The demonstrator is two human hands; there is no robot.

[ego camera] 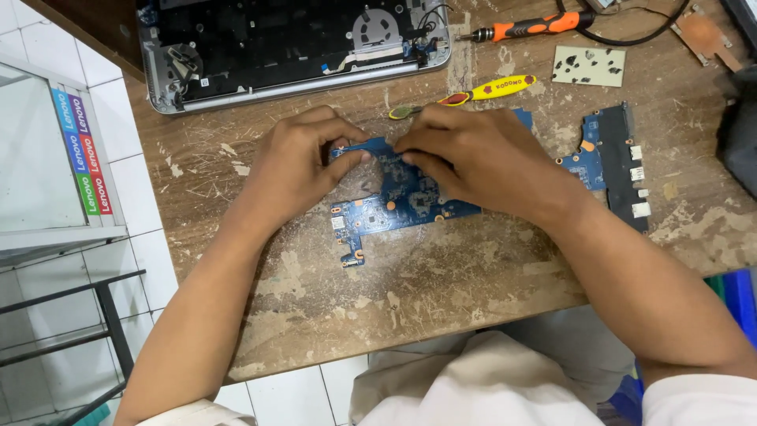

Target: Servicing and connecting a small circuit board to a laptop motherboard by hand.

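Nearest the camera, the person's light-coloured clothing fills the bottom edge, and both bare forearms reach up from it over a worn wooden table (441, 292) with flaking varnish. On that table, about at its middle, lies a blue circuit board (394, 207), flat on the wood, its lower left corner with small connectors sticking out toward the person. The left hand (303, 162) sits on the board's upper left edge, thumb and forefinger pinched together on that rim. The right hand (473, 158) covers the board's upper right part, its fingertips pressed down on a spot near the top edge, just beside the left fingers (what lies under them is hidden, so whether they clamp anything cannot be told). The board runs on to the right under the wrist and ends in a dark strip with white ports (623, 166).

Just beyond the hands lies a small tool with a yellow handle (493, 87), near the right knuckles but apart from them. Farther off are a pale card with dark specks (588, 65) and an orange-and-black screwdriver (528, 28). At the far edge rests an opened laptop chassis (292, 47), its fan showing.
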